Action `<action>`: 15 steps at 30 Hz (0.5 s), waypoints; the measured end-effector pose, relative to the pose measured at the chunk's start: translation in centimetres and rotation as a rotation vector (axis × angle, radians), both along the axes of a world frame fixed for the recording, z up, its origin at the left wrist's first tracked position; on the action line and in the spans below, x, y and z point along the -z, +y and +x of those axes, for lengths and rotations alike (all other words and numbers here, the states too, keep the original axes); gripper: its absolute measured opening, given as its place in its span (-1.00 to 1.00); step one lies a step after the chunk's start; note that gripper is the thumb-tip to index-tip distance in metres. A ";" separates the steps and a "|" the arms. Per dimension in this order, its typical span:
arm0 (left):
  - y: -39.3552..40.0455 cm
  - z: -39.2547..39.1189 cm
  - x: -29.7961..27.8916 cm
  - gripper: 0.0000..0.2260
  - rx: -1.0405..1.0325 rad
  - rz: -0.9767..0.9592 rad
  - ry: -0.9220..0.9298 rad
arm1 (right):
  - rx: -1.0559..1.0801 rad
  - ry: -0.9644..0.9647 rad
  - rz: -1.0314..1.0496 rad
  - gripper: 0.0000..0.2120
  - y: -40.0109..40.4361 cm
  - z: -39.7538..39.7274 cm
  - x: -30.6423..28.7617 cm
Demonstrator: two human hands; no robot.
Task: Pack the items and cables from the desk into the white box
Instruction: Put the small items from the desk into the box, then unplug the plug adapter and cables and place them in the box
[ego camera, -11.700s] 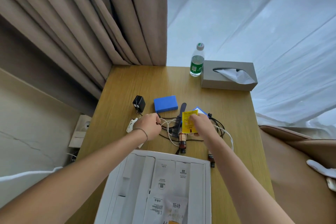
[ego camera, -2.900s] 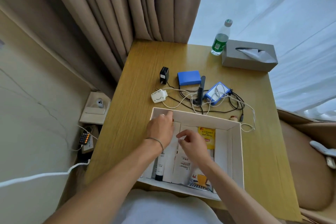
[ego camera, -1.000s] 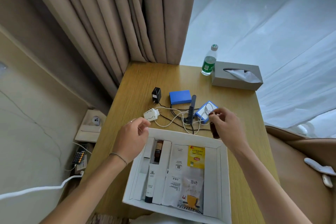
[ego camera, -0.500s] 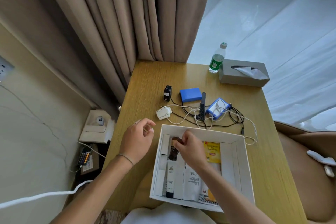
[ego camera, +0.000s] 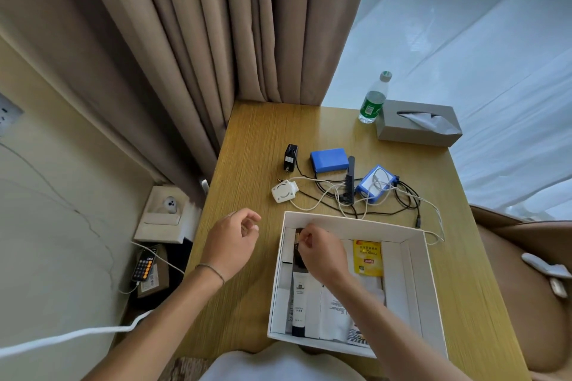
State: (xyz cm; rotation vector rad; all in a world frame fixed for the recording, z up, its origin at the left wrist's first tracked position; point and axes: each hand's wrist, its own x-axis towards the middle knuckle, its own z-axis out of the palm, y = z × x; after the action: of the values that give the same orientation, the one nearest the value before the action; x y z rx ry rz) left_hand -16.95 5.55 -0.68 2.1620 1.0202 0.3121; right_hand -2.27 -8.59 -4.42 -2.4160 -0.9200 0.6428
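head view, box: we see the white box (ego camera: pixel 418 281) lower centre-right of frame, open, on the wooden desk (ego camera: pixel 257 139).
right hand: our right hand (ego camera: pixel 320 254) is inside the box at its upper-left corner, fingers curled tight and pinched on a small dark bottle (ego camera: pixel 298 249); most of the bottle is hidden.
left hand: our left hand (ego camera: pixel 232 241) hovers over the desk just left of the box, fingers loosely curled, holding nothing.
box contents: white tube (ego camera: pixel 299 303) with black cap along the left side, white sachets (ego camera: pixel 334 312) at centre, yellow tea packet (ego camera: pixel 367 257) upper centre.
desk, above box: cables (ego camera: pixel 334 198) in black and white tangled mid-frame; white round charger (ego camera: pixel 284 191) at left; black plug adapter (ego camera: pixel 290 158); blue block (ego camera: pixel 329 159); black comb (ego camera: pixel 350 179); blue-white case (ego camera: pixel 376 184) at right.
upper right: water bottle (ego camera: pixel 373 99) beside grey tissue box (ego camera: pixel 418 124), well apart from the cables.
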 end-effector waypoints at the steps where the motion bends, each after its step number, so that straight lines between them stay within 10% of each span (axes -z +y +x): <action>1: 0.1 0.3 0.1 -0.88 0.006 -0.003 0.007 | -0.008 -0.012 0.021 -0.90 0.1 -0.1 -0.4; 15: 4.0 8.9 2.0 -0.87 0.098 0.014 0.144 | 0.115 -0.057 0.241 -0.91 1.0 7.2 -6.1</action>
State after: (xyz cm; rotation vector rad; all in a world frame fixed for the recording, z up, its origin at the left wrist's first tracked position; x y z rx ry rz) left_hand -8.07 9.56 -2.72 2.2646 0.9893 0.1187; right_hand 4.92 -7.63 1.73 -2.2614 -0.8229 0.3984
